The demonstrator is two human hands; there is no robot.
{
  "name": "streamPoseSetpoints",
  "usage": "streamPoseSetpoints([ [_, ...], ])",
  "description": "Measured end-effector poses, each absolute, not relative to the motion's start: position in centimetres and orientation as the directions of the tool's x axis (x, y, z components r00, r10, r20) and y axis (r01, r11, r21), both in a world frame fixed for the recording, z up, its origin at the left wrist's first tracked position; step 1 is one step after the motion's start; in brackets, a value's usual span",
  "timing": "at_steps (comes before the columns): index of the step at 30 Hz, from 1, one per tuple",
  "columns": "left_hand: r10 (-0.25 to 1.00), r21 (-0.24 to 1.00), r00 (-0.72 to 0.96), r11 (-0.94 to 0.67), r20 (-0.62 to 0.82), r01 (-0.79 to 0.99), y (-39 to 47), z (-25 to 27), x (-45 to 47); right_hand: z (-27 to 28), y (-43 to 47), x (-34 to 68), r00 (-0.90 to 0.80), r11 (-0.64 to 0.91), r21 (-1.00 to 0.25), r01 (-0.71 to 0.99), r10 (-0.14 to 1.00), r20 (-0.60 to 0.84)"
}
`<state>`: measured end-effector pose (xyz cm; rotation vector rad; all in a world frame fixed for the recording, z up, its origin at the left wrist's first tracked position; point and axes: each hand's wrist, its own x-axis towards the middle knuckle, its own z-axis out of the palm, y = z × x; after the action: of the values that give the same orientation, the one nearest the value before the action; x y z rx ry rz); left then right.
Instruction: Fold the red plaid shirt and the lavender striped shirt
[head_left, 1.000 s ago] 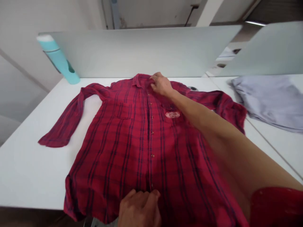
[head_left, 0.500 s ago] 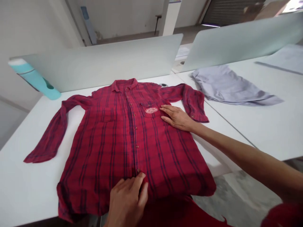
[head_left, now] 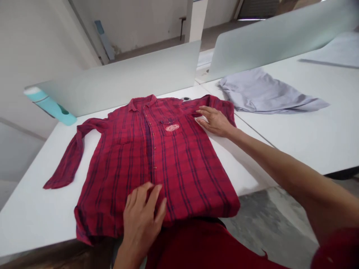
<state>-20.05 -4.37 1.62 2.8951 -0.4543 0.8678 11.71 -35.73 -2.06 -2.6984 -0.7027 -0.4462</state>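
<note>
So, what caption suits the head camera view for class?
Left hand and right hand at a red plaid shirt spread out on a white table.

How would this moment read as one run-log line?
shirt: spread front up on table | left hand: open, low over shirt front | right hand: open, at sleeve nearer grey cloth

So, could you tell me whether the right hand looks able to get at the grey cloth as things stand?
Probably yes: the right hand is open and seems to hold nothing, and the grey cloth lies beyond the red shirt's sleeve, with nothing upright between them.
</note>
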Motion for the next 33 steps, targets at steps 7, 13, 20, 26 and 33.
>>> streamPoseSetpoints([
  [7,-0.304,0.104,0.86,-0.921,0.41,-0.375,-8.0,-1.1,-20.4,-4.0,-34.3,13.8,0.86,-0.859,-0.132,0.494,0.462,0.215],
  [13,-0.363,0.182,0.823,-0.86,0.438,-0.476,-9.1,-1.3,-21.7,-3.2,-34.8,15.0,0.87,-0.878,-0.069,0.473,0.454,0.193],
  [20,-0.328,0.234,0.761,-0.818,0.56,-0.525,-9.4,-1.9,-20.9,0.8,-29.2,16.3,0.789,-0.814,-0.021,0.58,0.555,0.262],
  [26,-0.261,0.181,0.738,-0.869,0.622,-0.46,-8.5,-1.7,-20.5,2.1,-21.9,20.9,0.784,-0.793,-0.084,0.604,0.571,0.242],
  [33,-0.181,0.191,0.674,-0.878,0.716,-0.439,-7.1,-2.8,-19.8,2.7,-15.6,26.4,0.803,-0.794,-0.177,0.581,0.524,0.285],
])
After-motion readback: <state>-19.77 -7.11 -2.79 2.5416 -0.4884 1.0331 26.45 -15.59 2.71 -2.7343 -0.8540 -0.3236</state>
